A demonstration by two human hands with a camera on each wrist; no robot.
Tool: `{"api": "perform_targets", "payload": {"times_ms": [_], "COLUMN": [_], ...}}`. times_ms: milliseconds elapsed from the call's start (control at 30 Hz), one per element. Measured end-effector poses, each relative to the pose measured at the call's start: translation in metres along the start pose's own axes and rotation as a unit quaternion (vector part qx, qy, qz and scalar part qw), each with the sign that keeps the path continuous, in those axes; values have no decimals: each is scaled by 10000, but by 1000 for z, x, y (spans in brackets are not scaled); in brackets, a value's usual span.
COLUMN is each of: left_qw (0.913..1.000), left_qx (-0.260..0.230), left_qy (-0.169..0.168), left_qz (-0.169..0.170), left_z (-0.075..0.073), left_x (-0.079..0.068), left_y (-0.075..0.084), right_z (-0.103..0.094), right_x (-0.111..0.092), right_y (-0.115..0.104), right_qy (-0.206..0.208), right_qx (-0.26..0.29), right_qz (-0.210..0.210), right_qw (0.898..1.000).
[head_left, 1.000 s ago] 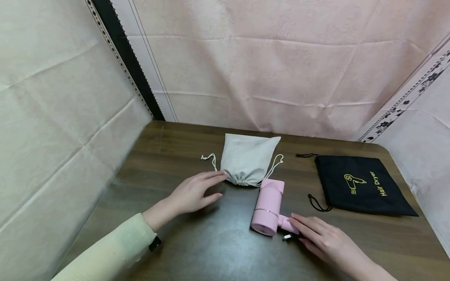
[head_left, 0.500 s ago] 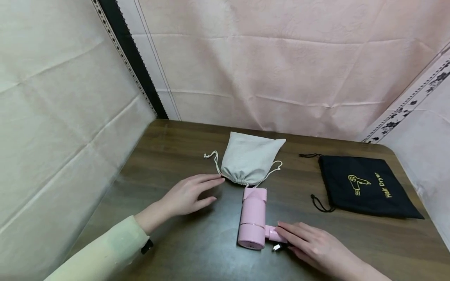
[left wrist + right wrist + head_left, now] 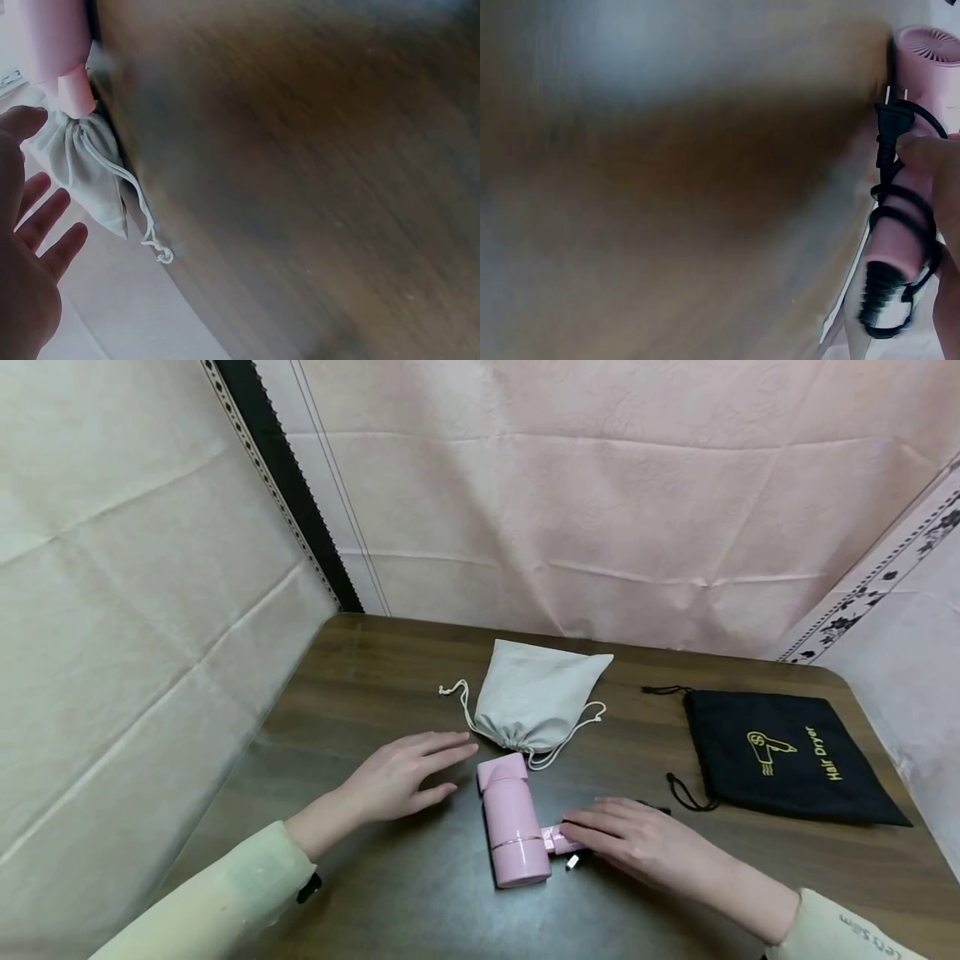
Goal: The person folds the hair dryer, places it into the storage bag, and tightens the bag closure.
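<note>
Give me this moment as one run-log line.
right hand: holding pink hair dryer by handle | left hand: empty, near pale drawstring bag | black bag: on table, right side

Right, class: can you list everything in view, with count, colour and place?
Table: one, brown, centre.
Pale bag: one, off-white, towards the rear middle of the table.
Hair dryer: one, pink, in front of the pale bag.
Cord with plug: one, black, looped round the hair dryer.
Black bag: one, black with yellow print, right on the table.
Hanging cloth: number unclear, pale pink and whitish, behind and beside the table.
Black strip: one, black, left rear corner.
Flowered border: one, white and black, right rear corner.
Sleeves: two, pale green, lower left and lower right.
Left hand: one, beside the pale bag.
Right hand: one, holding the hair dryer.
</note>
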State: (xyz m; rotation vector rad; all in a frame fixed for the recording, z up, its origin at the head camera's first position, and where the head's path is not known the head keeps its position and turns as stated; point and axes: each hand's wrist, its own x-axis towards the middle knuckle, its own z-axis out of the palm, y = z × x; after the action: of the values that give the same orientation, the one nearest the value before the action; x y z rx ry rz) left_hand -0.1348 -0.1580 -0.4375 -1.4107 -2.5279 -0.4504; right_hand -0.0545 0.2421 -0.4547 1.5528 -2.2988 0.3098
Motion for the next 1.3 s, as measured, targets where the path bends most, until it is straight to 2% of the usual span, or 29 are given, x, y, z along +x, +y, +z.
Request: {"api": "perform_targets", "payload": {"times_ms": [167,367,533,667,767,933,1133,1300], "left_qw": [9995,9958,9907,9858,9824,9783,9757,9734], "left_qx": [148,210,345,506,581,661,528,442], "left_qy": [90,202,-46,-370,-548,-674,-825,-865], "left_qz": [276,869,1316,1558,1691,1842,1959,2073], "left_z": [1,0,0,2,4,11,20,29], "left_x": [-1,-1,5,12,16,26,32,35], "left_y": [2,10,21,28,32,35,37,39], "right_z": [3,5,2,-9,-19,-31,-39,-39], "right_x": [6,7,1,-7,-11,-19,-28,-32], "right_y": [15,23,25,29,34,40,43,43], "right_qy": [-144,-82,-158,-180,-19,239,185,91], "right_qx": [-206,-214,-177,-99,-116,-275,-317,-201], "right_qz": [-196,-221,-31,273,587,1131,1679,1940], "right_qw": [9995,9995,9997,9994,9982,9929,9851,9807]}}
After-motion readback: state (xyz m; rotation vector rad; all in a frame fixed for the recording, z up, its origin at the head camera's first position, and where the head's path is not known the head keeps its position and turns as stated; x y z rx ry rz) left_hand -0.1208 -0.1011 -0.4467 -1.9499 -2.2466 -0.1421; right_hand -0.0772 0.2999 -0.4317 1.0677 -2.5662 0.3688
